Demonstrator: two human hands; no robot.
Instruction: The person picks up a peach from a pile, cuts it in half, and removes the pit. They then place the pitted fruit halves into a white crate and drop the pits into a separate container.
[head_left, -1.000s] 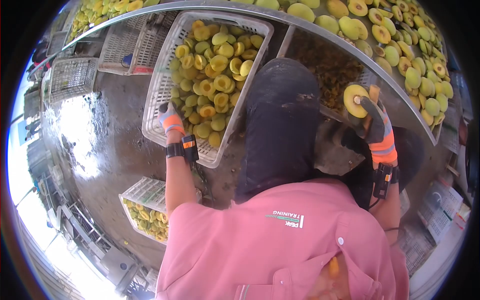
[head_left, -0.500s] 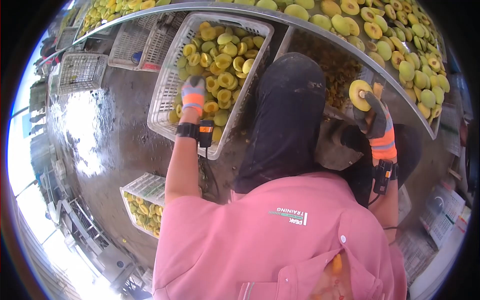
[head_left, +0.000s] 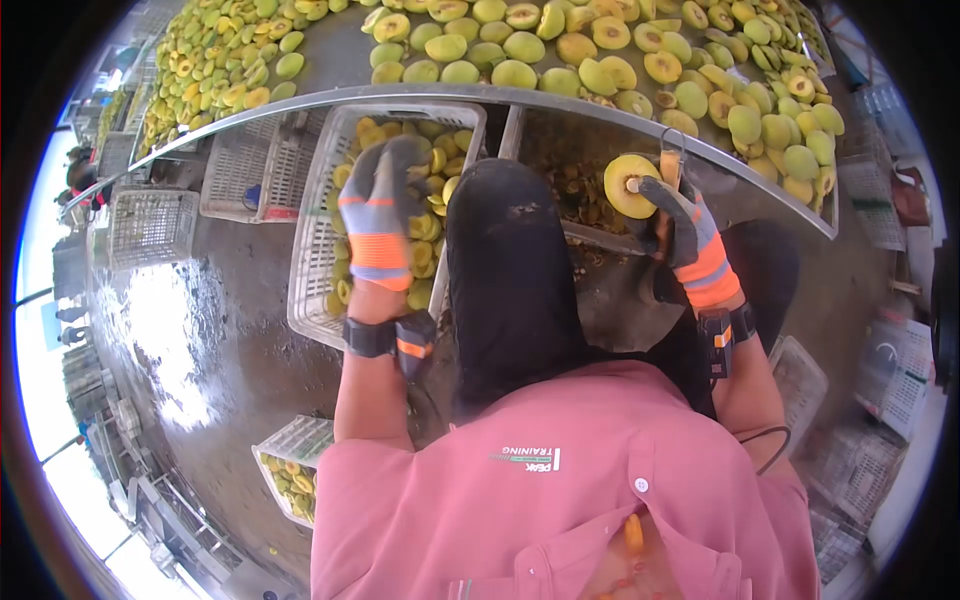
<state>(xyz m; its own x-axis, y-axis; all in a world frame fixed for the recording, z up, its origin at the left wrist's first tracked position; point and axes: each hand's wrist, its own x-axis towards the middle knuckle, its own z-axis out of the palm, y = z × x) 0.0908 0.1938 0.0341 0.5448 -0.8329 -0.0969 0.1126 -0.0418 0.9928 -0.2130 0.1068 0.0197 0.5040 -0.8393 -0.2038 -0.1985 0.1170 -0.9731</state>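
My right hand [head_left: 680, 225], in a grey and orange glove, grips a halved yellow-green stone fruit [head_left: 627, 186], its round cut face turned up and left. In the same hand is a wooden-handled tool [head_left: 670, 172] with a thin metal loop at its top. Slightly smeared by motion, my left hand [head_left: 382, 205] in a matching glove is over a white plastic crate [head_left: 303, 262]. Its fingers stretch forward, with nothing visible in them. Hollowed fruit halves [head_left: 425, 238] fill much of that crate, partly hidden by the hand.
A metal-edged table [head_left: 335, 45] spread with fruit halves runs across the front. Below it, a bin [head_left: 590, 180] holds dark brown scraps. More crates stand left, including an openwork crate [head_left: 150, 225] and a fruit-filled crate [head_left: 290, 440]. The floor [head_left: 230, 320] looks wet.
My left hand has drawn up out of the fruit in the crate and its fingers have straightened. My right hand still holds the fruit half and tool. The camera view has shifted, showing more table.
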